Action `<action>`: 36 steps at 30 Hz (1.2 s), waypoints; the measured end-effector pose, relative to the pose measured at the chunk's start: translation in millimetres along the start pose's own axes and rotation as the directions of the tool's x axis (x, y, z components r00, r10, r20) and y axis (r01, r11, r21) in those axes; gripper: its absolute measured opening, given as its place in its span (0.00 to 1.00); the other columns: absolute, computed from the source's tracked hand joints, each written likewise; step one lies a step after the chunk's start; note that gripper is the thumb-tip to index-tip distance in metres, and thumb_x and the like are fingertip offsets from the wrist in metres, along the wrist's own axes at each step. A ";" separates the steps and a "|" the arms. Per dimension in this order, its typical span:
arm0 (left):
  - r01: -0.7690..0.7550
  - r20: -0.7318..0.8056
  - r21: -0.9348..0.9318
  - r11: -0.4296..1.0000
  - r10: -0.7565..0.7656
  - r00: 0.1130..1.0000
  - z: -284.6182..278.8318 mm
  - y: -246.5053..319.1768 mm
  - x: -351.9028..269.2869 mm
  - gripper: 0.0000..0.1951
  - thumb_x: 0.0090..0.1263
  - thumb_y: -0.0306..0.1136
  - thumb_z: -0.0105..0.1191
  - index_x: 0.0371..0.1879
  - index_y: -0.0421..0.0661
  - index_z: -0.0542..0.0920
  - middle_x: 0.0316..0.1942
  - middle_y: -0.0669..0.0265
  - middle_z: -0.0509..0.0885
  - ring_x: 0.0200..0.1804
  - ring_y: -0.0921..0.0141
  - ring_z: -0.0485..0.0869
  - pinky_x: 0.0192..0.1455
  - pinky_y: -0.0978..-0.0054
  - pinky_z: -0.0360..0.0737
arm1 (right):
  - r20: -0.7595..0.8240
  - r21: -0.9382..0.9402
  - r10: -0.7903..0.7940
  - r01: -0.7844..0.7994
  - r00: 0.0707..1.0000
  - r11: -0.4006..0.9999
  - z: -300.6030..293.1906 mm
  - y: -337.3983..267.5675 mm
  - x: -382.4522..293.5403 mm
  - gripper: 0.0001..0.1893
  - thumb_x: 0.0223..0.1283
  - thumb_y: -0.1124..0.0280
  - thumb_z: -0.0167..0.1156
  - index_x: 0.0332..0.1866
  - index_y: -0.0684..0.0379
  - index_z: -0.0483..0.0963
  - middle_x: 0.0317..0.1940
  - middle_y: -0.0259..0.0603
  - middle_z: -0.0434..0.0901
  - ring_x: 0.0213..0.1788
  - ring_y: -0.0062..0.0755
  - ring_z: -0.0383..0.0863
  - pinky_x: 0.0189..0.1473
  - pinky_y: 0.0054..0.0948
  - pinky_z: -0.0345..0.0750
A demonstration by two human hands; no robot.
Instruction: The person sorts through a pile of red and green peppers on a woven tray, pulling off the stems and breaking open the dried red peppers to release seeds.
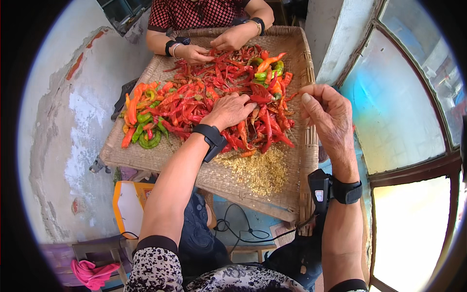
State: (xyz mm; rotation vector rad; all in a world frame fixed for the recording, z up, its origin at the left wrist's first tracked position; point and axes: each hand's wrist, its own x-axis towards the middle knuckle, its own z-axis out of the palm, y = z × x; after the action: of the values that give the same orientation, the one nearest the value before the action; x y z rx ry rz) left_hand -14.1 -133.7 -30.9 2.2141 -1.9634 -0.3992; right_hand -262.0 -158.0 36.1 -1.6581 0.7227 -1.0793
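A large woven wicker tray point(146, 160) holds a heap of red chili peppers point(189, 102). My left hand point(231, 109) rests on the heap's middle, fingers bent among the peppers; whether it grips one is hidden. Over the tray's right rim, my right hand point(323, 106) is raised with thumb and index finger nearly together, close to a thin reddish tip, and I cannot tell if it is held. Green and orange peppers point(149, 133) lie at the heap's left side, more point(270, 69) at its upper right. Pale yellow seeds point(261, 171) are spread on the tray's near right part.
Across the tray, another person's hands point(215, 47) are at the peppers. A window point(397, 106) stands close on the right, a worn wall point(87, 146) on the left. Below the tray are a black cable point(251, 239) and an orange-and-white box point(127, 204); a pink cloth point(93, 273) hangs lower left.
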 end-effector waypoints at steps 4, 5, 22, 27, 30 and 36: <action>-0.069 -0.071 -0.025 0.997 0.067 0.995 13.1 7.7 -28.1 0.20 0.75 0.50 0.45 0.43 0.42 0.77 0.41 0.52 0.79 0.49 0.53 0.78 0.52 0.56 0.75 | 0.019 -0.020 -0.019 0.020 1.000 1.000 2.3 -1.9 -1.3 0.08 0.67 0.74 0.59 0.44 0.69 0.79 0.25 0.27 0.77 0.28 0.12 0.72 0.32 0.18 0.73; -0.122 -0.084 -0.027 0.992 0.120 0.989 16.7 12.0 -34.6 0.19 0.75 0.48 0.46 0.46 0.43 0.78 0.41 0.53 0.79 0.50 0.55 0.78 0.52 0.57 0.76 | 0.028 -0.023 -0.020 0.020 0.999 1.000 3.1 -1.6 -2.3 0.08 0.67 0.74 0.60 0.43 0.69 0.79 0.25 0.27 0.77 0.28 0.12 0.72 0.33 0.18 0.73; -0.401 -0.280 -0.222 0.889 0.335 0.899 -6.6 17.8 -87.2 0.15 0.73 0.41 0.55 0.48 0.42 0.83 0.47 0.59 0.83 0.50 0.61 0.82 0.55 0.64 0.79 | 0.199 -0.201 0.083 -0.042 0.976 0.979 19.7 9.6 -15.7 0.07 0.67 0.74 0.60 0.44 0.68 0.79 0.26 0.27 0.76 0.29 0.13 0.70 0.33 0.18 0.70; 0.168 -0.676 0.242 0.956 0.041 0.736 -31.0 -68.2 -73.8 0.21 0.71 0.46 0.56 0.55 0.43 0.80 0.52 0.52 0.82 0.59 0.56 0.77 0.61 0.62 0.74 | 0.237 -0.255 0.092 -0.029 0.967 0.966 31.2 8.5 -13.4 0.08 0.68 0.74 0.60 0.46 0.68 0.79 0.27 0.28 0.77 0.30 0.14 0.72 0.34 0.18 0.72; 0.399 -0.645 0.203 0.894 -0.185 0.742 -28.4 -106.3 -79.4 0.30 0.71 0.56 0.53 0.61 0.44 0.76 0.57 0.50 0.80 0.60 0.56 0.77 0.64 0.61 0.73 | 0.241 -0.247 0.132 -0.071 0.962 0.966 35.1 8.2 -12.9 0.09 0.68 0.73 0.60 0.46 0.67 0.79 0.27 0.28 0.77 0.30 0.14 0.72 0.34 0.18 0.72; 0.197 -0.241 -0.445 0.874 -0.329 0.913 -24.3 -107.2 -72.4 0.38 0.65 0.69 0.49 0.65 0.50 0.75 0.60 0.53 0.80 0.62 0.57 0.78 0.64 0.63 0.72 | 0.248 -0.209 0.112 -0.060 0.962 0.976 34.7 16.7 -8.4 0.09 0.68 0.72 0.60 0.47 0.67 0.79 0.29 0.27 0.78 0.30 0.13 0.73 0.35 0.17 0.72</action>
State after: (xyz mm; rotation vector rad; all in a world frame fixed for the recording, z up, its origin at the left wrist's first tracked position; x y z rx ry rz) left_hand 87.3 -49.8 -31.9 2.1109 -1.2768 -0.4217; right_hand -233.7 -142.2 13.8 -1.8779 0.7426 -0.7288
